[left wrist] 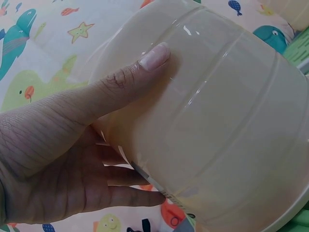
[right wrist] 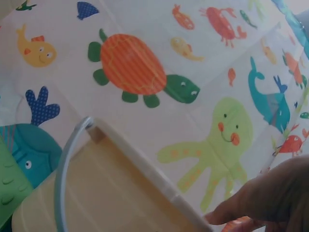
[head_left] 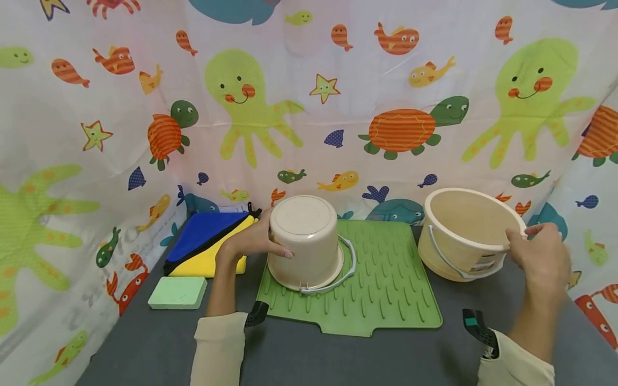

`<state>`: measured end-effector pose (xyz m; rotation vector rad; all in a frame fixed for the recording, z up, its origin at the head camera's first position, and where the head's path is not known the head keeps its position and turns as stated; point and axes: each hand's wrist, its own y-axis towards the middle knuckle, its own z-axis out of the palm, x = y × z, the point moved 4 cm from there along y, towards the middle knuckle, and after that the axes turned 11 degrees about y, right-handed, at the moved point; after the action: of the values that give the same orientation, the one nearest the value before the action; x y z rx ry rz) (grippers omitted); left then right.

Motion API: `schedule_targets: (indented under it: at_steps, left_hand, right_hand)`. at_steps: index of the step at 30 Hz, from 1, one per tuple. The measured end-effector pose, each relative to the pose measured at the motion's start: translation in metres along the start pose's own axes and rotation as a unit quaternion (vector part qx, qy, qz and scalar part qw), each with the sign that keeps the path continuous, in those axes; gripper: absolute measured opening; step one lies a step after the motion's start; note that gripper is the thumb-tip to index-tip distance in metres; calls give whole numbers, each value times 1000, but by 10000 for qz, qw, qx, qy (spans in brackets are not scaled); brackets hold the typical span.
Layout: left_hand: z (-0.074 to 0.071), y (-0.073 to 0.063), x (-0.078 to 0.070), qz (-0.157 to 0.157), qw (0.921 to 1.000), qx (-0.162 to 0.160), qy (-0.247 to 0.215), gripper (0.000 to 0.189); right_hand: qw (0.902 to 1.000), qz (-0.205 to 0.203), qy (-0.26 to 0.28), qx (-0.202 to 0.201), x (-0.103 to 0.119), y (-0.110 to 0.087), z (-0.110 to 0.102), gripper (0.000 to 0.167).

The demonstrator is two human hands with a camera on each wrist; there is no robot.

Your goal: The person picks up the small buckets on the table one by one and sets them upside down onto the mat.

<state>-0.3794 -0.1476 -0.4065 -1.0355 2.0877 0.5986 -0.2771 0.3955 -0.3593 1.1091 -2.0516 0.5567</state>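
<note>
Upside down on the green ridged mat [head_left: 381,279] is a cream bucket [head_left: 309,252], its grey handle lying out to the right. My left hand [head_left: 256,236] grips that bucket near its raised base. In the left wrist view the thumb [left wrist: 154,57] lies across the wall, and the other fingers reach round the far side. A second cream bucket [head_left: 463,220] stands upright at the mat's right, its mouth tilted slightly toward me. With my right hand [head_left: 543,257] I pinch its rim on the right. Its grey handle [right wrist: 62,179] hangs down the outer wall.
Left of the mat lie a folded blue and yellow cloth pouch [head_left: 212,236] with black trim and a pale green sponge [head_left: 177,293]. A curtain printed with sea animals [head_left: 314,123] closes off the back and both sides of the dark table [head_left: 338,359].
</note>
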Motion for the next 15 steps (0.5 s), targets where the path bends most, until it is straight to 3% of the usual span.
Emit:
schedule_targets:
  at_steps: [6,11,15]
  left_hand:
    - [2,-1,-3,63,10000,40,-40,121]
    - [-1,-2,-10,150,9998,92,46,123]
    - [-6,-10,-20,-161,9986,220,454,138]
  right_hand:
    - [9984,284,443,180,-9,7,4,83]
    - [9980,149,617,-27,-11,7,2,68]
    - [9987,-38,411,-304,-6,5,-2,59]
